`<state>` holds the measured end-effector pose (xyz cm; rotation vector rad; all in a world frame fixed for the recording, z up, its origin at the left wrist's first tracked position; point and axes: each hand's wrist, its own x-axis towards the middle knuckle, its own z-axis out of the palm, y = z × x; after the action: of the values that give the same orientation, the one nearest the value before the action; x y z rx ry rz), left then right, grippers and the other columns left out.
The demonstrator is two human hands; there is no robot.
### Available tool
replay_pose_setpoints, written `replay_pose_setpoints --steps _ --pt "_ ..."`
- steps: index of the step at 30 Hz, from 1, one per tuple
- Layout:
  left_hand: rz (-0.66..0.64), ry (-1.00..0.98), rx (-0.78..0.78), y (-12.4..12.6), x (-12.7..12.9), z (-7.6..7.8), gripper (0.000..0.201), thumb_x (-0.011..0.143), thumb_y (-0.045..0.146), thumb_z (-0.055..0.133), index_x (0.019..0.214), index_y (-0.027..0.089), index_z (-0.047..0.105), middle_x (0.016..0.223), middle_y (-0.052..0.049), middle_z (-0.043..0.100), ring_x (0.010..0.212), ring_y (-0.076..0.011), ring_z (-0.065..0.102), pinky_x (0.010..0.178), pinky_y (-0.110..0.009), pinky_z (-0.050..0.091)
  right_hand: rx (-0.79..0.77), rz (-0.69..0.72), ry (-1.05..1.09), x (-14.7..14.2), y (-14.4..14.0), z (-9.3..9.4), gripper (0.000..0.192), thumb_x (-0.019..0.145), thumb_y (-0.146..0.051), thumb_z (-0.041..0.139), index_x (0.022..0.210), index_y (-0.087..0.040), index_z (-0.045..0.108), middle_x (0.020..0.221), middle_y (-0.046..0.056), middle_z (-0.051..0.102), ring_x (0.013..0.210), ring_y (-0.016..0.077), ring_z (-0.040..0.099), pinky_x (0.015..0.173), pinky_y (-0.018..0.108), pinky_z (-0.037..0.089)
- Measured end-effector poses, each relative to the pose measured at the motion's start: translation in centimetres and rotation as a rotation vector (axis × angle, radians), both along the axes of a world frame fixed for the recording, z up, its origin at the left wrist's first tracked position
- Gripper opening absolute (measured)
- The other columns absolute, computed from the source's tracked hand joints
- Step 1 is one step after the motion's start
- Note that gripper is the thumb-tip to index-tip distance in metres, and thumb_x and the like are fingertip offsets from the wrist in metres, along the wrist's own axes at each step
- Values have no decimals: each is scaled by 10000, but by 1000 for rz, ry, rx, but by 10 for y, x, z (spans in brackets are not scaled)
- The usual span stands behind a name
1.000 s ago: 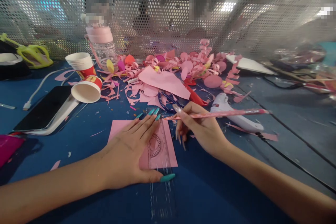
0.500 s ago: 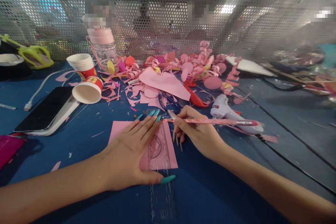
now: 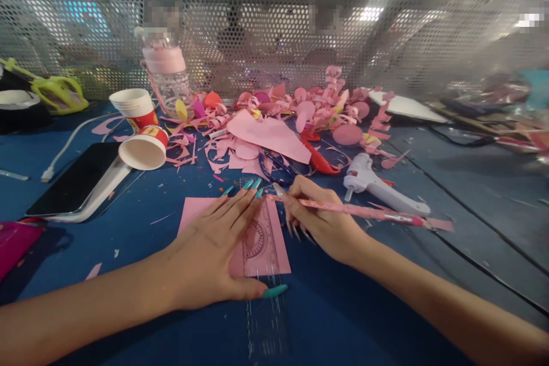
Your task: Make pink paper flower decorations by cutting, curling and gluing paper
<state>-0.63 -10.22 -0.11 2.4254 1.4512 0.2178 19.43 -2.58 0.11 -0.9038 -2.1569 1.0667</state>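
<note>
My left hand (image 3: 208,249) lies flat with its fingers stretched forward, pressing a clear plastic ruler (image 3: 259,240) onto a pink sheet of paper (image 3: 281,257). The ruler runs lengthwise across the sheet and sticks out past its near edge. Close to the ruler's right edge, near the top of the sheet, my right hand (image 3: 323,214) grips a pink pencil (image 3: 369,213) with an eraser end. The pencil slants low, its tip just right of my left fingertips; whether it touches the paper I cannot tell.
Behind the sheet lie pink paper scraps (image 3: 270,134) and blue-handled scissors (image 3: 278,168). A white glue gun (image 3: 377,183) with a cord is on the right. Leftward are a phone (image 3: 75,177), paper cups (image 3: 143,148) and a bottle (image 3: 167,74), before a perforated metal screen (image 3: 274,23).
The pencil's eraser end has swung down and toward me, while its tip stays near the top of the ruler. My left hand, ruler and paper have stayed put.
</note>
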Motion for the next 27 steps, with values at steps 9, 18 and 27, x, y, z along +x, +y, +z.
replay_pose_setpoints --steps 9,18,27 --pt "-8 -20 31 0 -3 -5 1032 674 760 441 1444 152 120 1503 -136 148 1378 -308 123 1115 -484 137 22 30 20 -1 0 2 252 900 -334 441 691 -205 384 528 -44 515 431 77 481 420 193 370" --pt "-4 -36 52 -1 -3 -7 1017 677 747 457 1442 165 125 1504 -141 152 1378 -316 117 1111 -488 137 94 52 7 4 -3 3 265 891 -271 470 651 -197 383 509 -51 492 416 69 480 424 193 361" --pt "-8 -15 48 0 -2 -5 1047 668 757 452 1445 158 89 1507 -140 139 1379 -307 121 1113 -469 143 93 137 14 7 -11 8 276 905 -251 421 639 -206 364 444 -55 471 374 75 462 406 205 346"
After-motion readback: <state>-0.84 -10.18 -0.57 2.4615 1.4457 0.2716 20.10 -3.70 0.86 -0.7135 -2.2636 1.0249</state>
